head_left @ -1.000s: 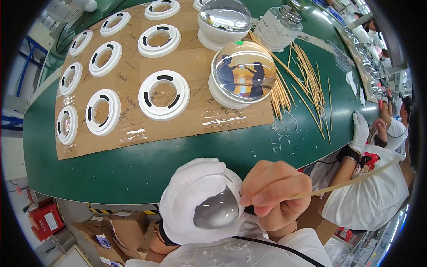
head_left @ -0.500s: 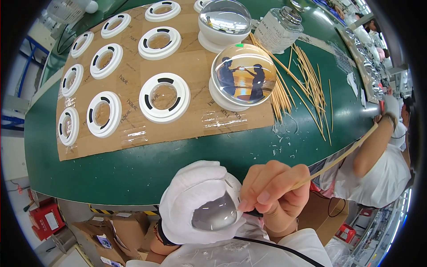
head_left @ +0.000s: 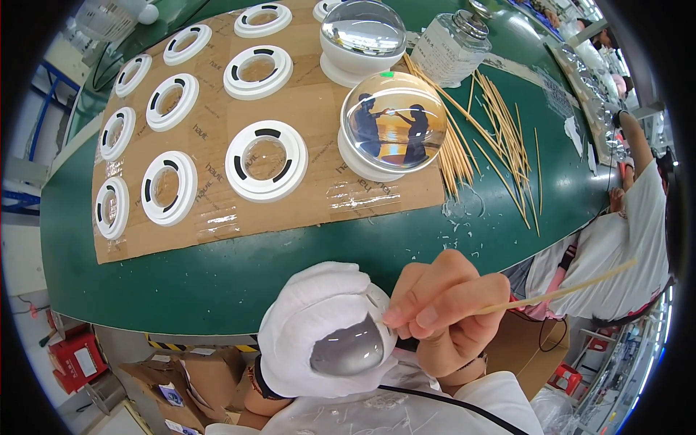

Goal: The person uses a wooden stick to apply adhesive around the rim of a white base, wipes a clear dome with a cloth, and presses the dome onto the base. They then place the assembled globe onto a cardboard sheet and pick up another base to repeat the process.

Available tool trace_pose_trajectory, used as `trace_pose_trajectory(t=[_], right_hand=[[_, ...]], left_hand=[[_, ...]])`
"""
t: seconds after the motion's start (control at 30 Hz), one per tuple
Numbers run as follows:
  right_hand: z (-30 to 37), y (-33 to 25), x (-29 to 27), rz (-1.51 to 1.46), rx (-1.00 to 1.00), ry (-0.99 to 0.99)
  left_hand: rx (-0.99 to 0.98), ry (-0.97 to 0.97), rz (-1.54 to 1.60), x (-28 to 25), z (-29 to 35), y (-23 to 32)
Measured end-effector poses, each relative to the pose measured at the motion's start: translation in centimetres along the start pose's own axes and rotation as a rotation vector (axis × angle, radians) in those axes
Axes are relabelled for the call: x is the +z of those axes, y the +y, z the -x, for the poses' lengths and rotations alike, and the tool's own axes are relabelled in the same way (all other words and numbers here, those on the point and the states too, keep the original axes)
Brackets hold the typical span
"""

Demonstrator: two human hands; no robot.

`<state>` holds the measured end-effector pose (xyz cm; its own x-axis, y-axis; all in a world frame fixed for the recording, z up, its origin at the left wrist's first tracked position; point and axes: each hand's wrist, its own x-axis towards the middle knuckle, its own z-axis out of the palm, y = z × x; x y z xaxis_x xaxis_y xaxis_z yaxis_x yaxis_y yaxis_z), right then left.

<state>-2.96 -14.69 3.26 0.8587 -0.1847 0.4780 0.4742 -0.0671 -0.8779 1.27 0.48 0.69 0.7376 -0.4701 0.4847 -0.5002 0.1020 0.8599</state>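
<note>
My left hand (head_left: 308, 319), in a white glove, is wrapped round a clear glass ball (head_left: 348, 349) with a white rim partly showing at its upper right. In my bare right hand (head_left: 449, 312) a thin wooden stick (head_left: 580, 286) is pinched; its long end points right. The stick's near tip meets the rim of the ball's white part, though my fingers mostly hide the contact. Beyond my hands stands a ball with a couple's silhouette on an orange sunset (head_left: 395, 127), set on a white base. Behind it a clear ball (head_left: 362, 29) rests on another white base (head_left: 348, 69).
Several white rings (head_left: 266, 161) with black strips lie on a cardboard sheet (head_left: 290, 225). Loose wooden sticks (head_left: 500, 138) and white scraps (head_left: 464, 217) lie at right, near a glass bottle (head_left: 451, 51). A co-worker in white (head_left: 616, 246) sits at the right along the green table (head_left: 217, 290).
My right hand has shifted slightly, and the stick's far end has swung lower. The co-worker at right has changed posture, an arm now reaching up. My left hand keeps hold of the ball.
</note>
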Motion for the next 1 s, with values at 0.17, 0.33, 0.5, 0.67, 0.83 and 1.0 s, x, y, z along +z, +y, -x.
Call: trace_pose_trajectory(t=[0.17,0.33,0.5,0.67,0.83,1.0], right_hand=[[0.2,0.5,-0.2,-0.252,0.05,-0.035],[0.3,0.5,0.3,0.018,0.0,0.056],[1.3,0.4,0.4,-0.346,0.105,0.108],[1.5,0.7,0.2,-0.304,0.118,0.03],[1.0,0.3,0.0,-0.185,0.045,-0.131],[0.1,0.6,-0.1,-0.168,-0.036,-0.086]], left_hand=[[0.04,0.006,0.003,0.0,0.4,-0.8],[0.056,-0.045,0.048,-0.3,-0.1,-0.5],[0.024,0.004,-0.125,-0.4,0.4,0.3],[-0.11,0.11,-0.236,-1.2,0.6,1.0],[-0.086,0.07,-0.222,-1.1,0.5,0.7],[0.002,0.035,-0.202,-0.8,-0.4,0.6]])
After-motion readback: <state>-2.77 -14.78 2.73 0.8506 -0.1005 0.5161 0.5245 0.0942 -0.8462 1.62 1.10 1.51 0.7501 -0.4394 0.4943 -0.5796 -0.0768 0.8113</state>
